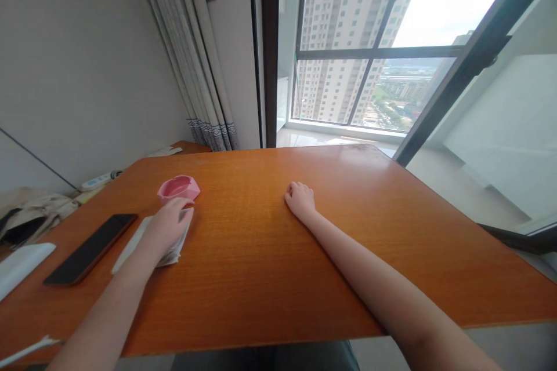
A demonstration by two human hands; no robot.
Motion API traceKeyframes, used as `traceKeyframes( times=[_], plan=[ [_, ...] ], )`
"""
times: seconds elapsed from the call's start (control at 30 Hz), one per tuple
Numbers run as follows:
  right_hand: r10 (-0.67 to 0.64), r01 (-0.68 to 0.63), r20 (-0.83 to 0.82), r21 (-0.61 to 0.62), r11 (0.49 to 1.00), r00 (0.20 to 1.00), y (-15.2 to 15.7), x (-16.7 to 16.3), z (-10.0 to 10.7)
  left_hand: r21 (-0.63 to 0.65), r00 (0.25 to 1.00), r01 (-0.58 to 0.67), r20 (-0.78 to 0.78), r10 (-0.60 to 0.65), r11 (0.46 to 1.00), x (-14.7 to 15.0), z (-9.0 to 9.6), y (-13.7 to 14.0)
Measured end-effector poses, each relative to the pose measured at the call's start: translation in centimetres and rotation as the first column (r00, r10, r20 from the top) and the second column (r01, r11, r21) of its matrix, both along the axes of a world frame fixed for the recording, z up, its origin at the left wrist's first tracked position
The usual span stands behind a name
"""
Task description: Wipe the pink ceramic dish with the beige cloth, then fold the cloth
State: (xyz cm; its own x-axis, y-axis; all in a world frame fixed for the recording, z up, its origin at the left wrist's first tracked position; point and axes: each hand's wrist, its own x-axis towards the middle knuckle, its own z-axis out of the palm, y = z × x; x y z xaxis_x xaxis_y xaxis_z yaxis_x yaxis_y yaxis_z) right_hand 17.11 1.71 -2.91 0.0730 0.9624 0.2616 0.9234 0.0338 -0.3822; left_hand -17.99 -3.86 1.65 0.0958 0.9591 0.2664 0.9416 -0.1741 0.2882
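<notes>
A pink faceted bowl (179, 188) sits on the left part of the wooden table. My left hand (167, 225) is at its near side, fingers bent and the thumb held apart from them. Whether the fingertips touch the bowl I cannot tell. Beneath that hand lies a folded white tissue or cloth (173, 254), partly covered by my wrist. Near the middle of the table my right hand (301, 200) rests on the wood with its fingers curled in, and nothing shows in it.
Left of the tissue lies a black phone-like slab (91, 249), with a white object (24, 266) beyond it. A white cable end (35, 348) is at the near left edge. A bag (39, 214) and a power strip (98, 181) lie past the table's (243, 278) left side.
</notes>
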Motion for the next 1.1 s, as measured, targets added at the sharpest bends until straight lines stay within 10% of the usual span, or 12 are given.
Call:
traceKeyframes(
  times=[0.17,0.33,1.1],
  plan=[
    [0.248,-0.247,-0.035,0.029,0.969,0.968,0.2,-0.7,0.2,-0.108,0.885,0.454,0.176,-0.432,0.885,12.9,-0.7,2.7],
    [0.386,-0.379,-0.111,0.077,0.922,0.916,0.0,-0.3,0.2,-0.001,0.904,0.423,0.067,-0.422,0.906,19.7,-3.1,5.8],
    [0.396,-0.396,-0.015,-0.009,0.918,0.918,-0.4,-0.8,0.4,0.015,0.856,0.513,0.072,-0.513,0.858,19.4,-3.9,5.9]
  ],
)
